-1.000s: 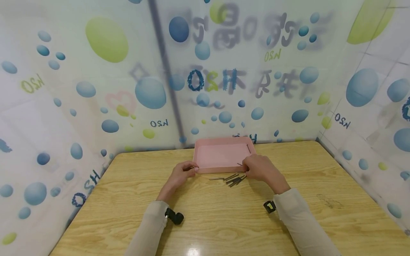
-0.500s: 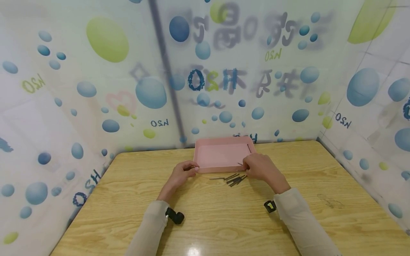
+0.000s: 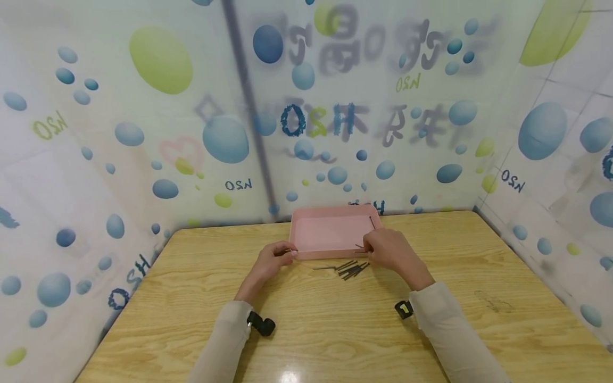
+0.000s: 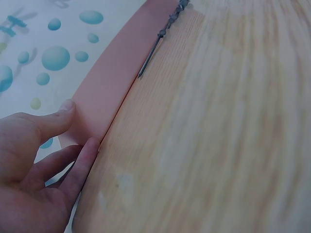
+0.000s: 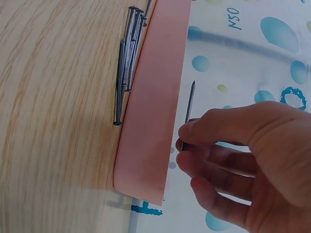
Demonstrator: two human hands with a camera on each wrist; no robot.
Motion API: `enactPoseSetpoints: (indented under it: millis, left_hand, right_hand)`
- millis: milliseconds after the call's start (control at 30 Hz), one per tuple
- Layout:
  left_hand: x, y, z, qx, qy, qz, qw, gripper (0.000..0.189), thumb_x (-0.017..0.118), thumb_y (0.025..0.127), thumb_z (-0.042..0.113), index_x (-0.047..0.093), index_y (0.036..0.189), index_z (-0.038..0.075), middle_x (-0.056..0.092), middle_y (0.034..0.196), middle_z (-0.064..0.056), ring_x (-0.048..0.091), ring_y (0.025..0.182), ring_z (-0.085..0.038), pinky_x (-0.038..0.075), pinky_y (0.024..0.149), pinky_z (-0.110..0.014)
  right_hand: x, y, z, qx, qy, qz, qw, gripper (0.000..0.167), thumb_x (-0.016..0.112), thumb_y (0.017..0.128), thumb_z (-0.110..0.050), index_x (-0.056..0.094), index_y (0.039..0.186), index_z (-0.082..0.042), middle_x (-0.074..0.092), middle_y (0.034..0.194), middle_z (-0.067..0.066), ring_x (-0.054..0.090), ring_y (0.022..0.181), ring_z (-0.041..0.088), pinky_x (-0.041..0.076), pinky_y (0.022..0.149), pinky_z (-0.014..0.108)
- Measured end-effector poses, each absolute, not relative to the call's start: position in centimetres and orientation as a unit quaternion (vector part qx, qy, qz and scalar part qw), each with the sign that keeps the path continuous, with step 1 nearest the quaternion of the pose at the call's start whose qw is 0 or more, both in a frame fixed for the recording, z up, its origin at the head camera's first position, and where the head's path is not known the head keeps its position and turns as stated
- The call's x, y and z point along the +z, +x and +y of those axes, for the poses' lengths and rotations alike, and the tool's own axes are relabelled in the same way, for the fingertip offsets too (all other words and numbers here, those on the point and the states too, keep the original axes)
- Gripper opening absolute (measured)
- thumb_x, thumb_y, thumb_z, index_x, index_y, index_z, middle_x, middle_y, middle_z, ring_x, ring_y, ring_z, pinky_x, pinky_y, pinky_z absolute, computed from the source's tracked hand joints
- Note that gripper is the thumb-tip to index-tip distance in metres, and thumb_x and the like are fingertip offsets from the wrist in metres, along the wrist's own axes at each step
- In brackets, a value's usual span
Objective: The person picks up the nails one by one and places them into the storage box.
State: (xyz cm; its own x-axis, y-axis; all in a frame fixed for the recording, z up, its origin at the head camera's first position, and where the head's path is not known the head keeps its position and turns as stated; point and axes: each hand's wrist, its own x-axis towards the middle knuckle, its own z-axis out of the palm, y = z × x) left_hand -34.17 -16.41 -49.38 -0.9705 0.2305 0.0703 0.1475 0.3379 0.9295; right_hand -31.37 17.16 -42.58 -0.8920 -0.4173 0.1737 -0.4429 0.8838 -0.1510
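Thumb and fingertips of my right hand [image 3: 385, 249] pinch a dark nail [image 5: 190, 104] near its head, its point sticking out past the fingers. This hand is at the near right corner of a pink tray [image 3: 330, 254], over its rim. My left hand [image 3: 272, 261] holds the tray's near left corner; in the left wrist view its thumb is at the rim and the fingers are low on the corner. Several loose nails [image 5: 127, 58] lie on the table along the tray's near wall. Inside the tray a nail [image 3: 372, 222] lies by the right wall.
The wooden table [image 3: 311, 330] ends at the back against a wall covering [image 3: 330, 175] printed with blue and green drops. The tray stands close to that back edge. Black wrist cameras [image 3: 261, 323] are strapped over both sleeves.
The pinched nail has come up slightly and now shows across the tray's near wall beside the right fingers. Both hands, the tray and the loose nails stay almost where they were.
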Motion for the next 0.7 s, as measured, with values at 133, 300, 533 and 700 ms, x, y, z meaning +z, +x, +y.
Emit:
enactPoseSetpoints:
  millis: [133,300,533,700]
  left_hand:
    - [-49.32,-34.13,-16.35,0.564,0.110,0.818,0.036,0.015,0.067,0.101,0.012,0.072,0.112,0.003,0.073,0.106,-0.013,0.068,0.092,-0.016,0.061,0.088,-0.035]
    - [-49.29,-34.20,-16.36,0.565,0.106,0.817,0.037,0.015,0.067,0.101,0.012,0.072,0.112,0.004,0.073,0.105,-0.011,0.068,0.093,-0.016,0.061,0.088,-0.035]
    - [-49.34,-34.22,-16.42,0.562,0.113,0.818,0.041,0.018,0.067,0.102,0.013,0.071,0.115,0.002,0.072,0.111,-0.019,0.068,0.098,-0.023,0.061,0.092,-0.040]
    - [-49.34,-34.15,-16.45,0.563,0.119,0.817,0.040,0.020,0.066,0.102,0.014,0.070,0.116,0.001,0.071,0.113,-0.021,0.068,0.102,-0.029,0.060,0.094,-0.043]
  right_hand:
    - [-42.54,-31.32,17.18,0.095,0.222,-0.967,0.078,0.013,0.075,0.091,-0.011,0.073,0.079,-0.013,0.064,0.070,-0.004,0.051,0.060,0.012,0.042,0.058,0.028]
    - [-42.40,-31.15,17.23,0.099,0.226,-0.965,0.095,0.017,0.077,0.092,-0.014,0.071,0.076,-0.015,0.063,0.068,-0.005,0.051,0.058,0.010,0.044,0.056,0.028]
    - [-42.62,-31.34,17.27,0.095,0.223,-0.965,0.105,0.015,0.076,0.093,-0.015,0.071,0.078,-0.013,0.063,0.069,-0.004,0.051,0.058,0.011,0.046,0.057,0.030]
    - [-42.80,-31.55,17.35,0.097,0.209,-0.966,0.120,0.015,0.077,0.093,-0.017,0.072,0.081,-0.011,0.064,0.071,-0.002,0.052,0.059,0.012,0.047,0.057,0.031]
